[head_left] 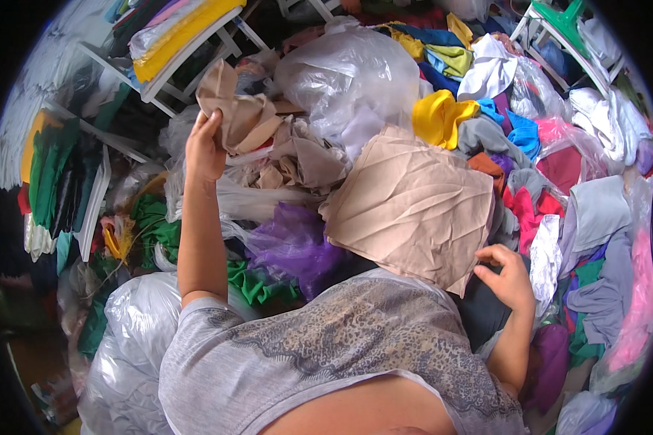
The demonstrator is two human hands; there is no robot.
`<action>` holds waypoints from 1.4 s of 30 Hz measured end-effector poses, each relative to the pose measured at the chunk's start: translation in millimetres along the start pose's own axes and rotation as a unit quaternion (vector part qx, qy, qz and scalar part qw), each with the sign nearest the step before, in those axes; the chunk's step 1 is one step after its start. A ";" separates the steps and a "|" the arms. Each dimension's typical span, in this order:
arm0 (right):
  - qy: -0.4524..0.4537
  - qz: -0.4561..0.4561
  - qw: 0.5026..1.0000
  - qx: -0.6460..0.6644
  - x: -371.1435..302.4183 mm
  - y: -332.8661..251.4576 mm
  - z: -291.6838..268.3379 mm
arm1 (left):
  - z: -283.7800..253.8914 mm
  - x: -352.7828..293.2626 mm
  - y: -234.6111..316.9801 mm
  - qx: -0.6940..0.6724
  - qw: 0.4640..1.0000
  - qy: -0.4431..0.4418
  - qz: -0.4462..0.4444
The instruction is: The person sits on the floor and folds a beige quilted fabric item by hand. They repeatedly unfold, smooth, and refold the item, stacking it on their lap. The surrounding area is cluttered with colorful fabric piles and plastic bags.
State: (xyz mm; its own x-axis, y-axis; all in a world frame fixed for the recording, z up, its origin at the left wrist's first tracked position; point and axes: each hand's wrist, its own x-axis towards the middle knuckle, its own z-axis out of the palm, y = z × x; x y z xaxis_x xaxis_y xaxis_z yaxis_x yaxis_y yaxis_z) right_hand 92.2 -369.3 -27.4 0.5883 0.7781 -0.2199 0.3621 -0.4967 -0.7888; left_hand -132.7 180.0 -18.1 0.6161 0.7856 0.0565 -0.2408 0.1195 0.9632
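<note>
Here, the left hand (207, 151) pinches a beige cloth (245, 119) out beyond the upper left corner of a roughly square fabric stack (413, 206); the right hand (511, 279), nearer that stack, curls half-open, seemingly empty, at its lower right edge.

We're up at head height, left fisheye, staring down: grey shirt (341, 326) very near at six o'clock, left hand (206, 148) at ten, right hand (508, 274) at four, white stand (189, 58) farther off at eleven.
</note>
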 end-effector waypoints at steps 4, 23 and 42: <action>0.073 -0.120 0.989 0.036 33.5 -34.6 -2.0 | 74.1 -21.4 52.6 -0.153 0.979 -0.133 -0.019; 0.200 -0.245 0.921 0.226 78.3 -86.4 -21.8 | 231.5 -39.5 -15.8 0.057 0.987 -0.151 0.027; 0.113 0.039 0.978 0.170 161.5 83.9 -13.1 | 186.9 -56.2 -156.4 0.162 0.914 -0.014 -0.373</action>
State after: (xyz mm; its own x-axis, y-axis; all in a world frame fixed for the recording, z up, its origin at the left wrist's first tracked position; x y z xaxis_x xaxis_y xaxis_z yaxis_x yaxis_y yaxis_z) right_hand 227.1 -290.3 -121.5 0.7636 0.6189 -0.1840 0.0715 -0.3642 -0.9286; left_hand 10.5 3.7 -122.8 0.5388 0.5429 -0.6442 0.4849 0.4254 0.7641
